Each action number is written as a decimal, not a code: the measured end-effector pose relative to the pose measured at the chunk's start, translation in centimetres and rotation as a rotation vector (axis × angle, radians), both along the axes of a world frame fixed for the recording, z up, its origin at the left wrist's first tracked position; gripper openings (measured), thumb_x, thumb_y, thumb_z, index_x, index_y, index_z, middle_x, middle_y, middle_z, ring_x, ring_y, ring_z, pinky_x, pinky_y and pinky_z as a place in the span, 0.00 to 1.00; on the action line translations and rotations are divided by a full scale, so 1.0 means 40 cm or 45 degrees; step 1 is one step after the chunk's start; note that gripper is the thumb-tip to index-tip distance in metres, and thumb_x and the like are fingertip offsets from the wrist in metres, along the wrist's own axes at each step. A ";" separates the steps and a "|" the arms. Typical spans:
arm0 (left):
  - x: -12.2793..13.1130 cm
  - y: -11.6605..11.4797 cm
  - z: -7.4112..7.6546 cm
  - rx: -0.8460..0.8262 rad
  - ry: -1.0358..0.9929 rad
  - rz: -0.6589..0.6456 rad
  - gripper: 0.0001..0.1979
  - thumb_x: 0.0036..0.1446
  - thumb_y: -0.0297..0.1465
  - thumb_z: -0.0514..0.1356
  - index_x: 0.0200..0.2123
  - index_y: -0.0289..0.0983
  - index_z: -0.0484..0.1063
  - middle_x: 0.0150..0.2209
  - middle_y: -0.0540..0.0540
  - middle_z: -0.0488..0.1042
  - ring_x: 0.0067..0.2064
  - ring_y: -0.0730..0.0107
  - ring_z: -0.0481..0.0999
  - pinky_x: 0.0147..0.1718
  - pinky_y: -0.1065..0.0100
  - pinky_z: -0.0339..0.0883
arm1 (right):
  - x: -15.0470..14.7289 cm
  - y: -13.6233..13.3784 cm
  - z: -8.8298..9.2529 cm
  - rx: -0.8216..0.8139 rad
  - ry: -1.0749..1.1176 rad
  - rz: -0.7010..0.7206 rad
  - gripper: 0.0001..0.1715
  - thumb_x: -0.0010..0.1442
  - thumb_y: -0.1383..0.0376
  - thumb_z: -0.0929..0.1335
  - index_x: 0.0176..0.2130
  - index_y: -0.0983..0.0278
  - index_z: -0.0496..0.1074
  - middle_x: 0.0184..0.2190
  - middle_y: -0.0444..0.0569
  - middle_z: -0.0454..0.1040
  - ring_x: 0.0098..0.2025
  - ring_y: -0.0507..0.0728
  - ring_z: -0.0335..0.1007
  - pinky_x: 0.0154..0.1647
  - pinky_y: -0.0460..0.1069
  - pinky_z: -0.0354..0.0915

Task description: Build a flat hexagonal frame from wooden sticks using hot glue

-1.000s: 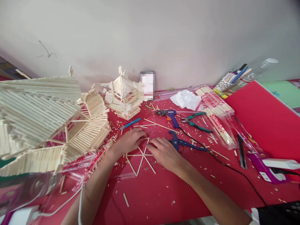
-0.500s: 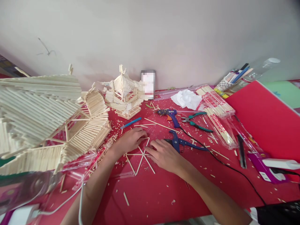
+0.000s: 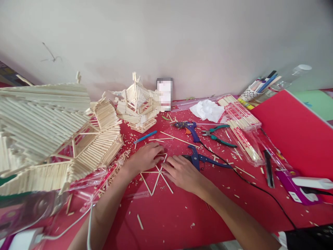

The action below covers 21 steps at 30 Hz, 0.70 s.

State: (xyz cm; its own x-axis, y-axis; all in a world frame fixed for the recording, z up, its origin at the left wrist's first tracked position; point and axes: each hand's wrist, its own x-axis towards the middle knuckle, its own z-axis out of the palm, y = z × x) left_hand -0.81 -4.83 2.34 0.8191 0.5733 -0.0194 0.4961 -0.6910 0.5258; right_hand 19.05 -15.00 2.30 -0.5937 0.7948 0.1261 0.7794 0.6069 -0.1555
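A flat, wheel-like frame of thin wooden sticks [image 3: 156,182], several of them meeting at a centre, lies on the red table. My left hand [image 3: 148,156] curls over its far left side, fingers closed at the upper sticks. From the right, my right hand [image 3: 180,172] reaches in with fingers bent and pressed together at the frame near its centre. The two hands' fingertips are close together, and they hide part of the sticks. Just beyond my right hand lies a blue-handled cutter [image 3: 196,158], its jaw end partly covered by the hand.
Stick-built roofed models stand left [image 3: 39,121] and at the back [image 3: 139,104]. A glue gun [image 3: 191,130] with a black cord, green-handled pliers [image 3: 220,135], a blue pen [image 3: 145,136] and bagged sticks [image 3: 241,135] lie around. Wood scraps litter the red table [image 3: 166,222].
My left hand's fingers have shifted slightly right, closer to my right hand. The stick frame has slid a tiny bit to the right. My right hand stays nearly where it was.
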 end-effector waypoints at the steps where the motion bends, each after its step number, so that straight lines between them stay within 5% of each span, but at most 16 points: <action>1: 0.002 -0.004 0.004 0.019 0.029 0.005 0.08 0.65 0.27 0.60 0.47 0.37 0.73 0.48 0.39 0.77 0.50 0.56 0.77 0.51 0.59 0.71 | 0.001 0.000 -0.002 0.005 0.007 0.001 0.10 0.70 0.67 0.68 0.50 0.66 0.76 0.41 0.54 0.76 0.41 0.60 0.72 0.42 0.55 0.65; 21: 0.041 -0.047 0.034 0.143 0.267 0.141 0.10 0.64 0.29 0.63 0.49 0.37 0.70 0.49 0.37 0.76 0.52 0.50 0.76 0.50 0.54 0.71 | 0.008 0.000 0.012 0.003 0.048 0.035 0.05 0.70 0.67 0.68 0.41 0.64 0.75 0.39 0.50 0.78 0.38 0.57 0.72 0.41 0.52 0.63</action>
